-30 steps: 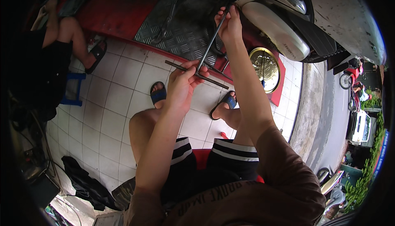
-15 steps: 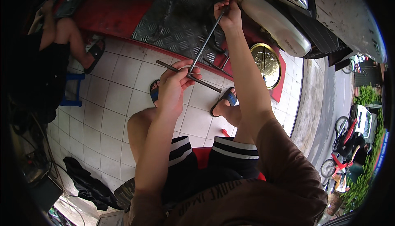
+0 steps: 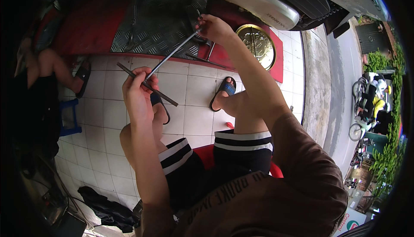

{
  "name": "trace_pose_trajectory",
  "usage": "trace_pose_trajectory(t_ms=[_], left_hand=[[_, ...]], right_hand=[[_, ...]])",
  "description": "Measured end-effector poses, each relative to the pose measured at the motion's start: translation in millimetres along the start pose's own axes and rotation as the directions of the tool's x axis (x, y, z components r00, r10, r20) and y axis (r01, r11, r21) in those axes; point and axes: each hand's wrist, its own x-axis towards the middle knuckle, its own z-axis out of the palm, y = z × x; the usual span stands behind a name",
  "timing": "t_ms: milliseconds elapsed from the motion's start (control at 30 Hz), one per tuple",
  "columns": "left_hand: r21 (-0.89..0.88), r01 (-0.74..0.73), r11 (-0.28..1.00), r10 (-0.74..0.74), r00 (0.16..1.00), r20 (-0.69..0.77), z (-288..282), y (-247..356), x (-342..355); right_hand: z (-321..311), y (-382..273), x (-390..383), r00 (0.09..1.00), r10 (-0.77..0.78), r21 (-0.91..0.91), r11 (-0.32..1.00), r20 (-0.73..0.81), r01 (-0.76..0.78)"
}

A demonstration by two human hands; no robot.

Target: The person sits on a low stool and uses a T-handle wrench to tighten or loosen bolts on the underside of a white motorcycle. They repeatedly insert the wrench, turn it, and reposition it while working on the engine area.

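Note:
A T-handle wrench is held between my hands, its long steel shaft slanting up to the right. My left hand is closed around the joint of the dark crossbar and the shaft. At the shaft's far end, my right hand grips with curled fingers, which cover the tip. A thin bit of metal shows just beyond these fingers; I cannot make out whether it belongs to the wrench. Above and right of my right hand is a motorcycle's silver muffler.
A red platform with a diamond-plate strip spans the far side. On it lie a second T-shaped tool and a round golden tray. Another person sits far left near a blue stool. Road and parked motorbikes lie right.
My view has turned, shifting the scene. My right hand has come nearer to me, away from the muffler's end. The wrench is still in both hands and lies at a flatter slant.

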Motion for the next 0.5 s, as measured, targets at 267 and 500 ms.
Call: trace_pose_trajectory(t_ms=[267, 500], left_hand=[[0.304, -0.011, 0.953, -0.003, 0.999, 0.046, 28, -11, -5], [0.344, -0.066, 0.936, 0.044, 0.996, 0.072, 31, -18, -2]], right_hand=[[-179, 3, -43, 0.712, -0.334, -0.664, 0.706, -0.618, -0.246], [-215, 14, -46, 0.648, -0.294, -0.665, 0.596, -0.702, -0.45]])
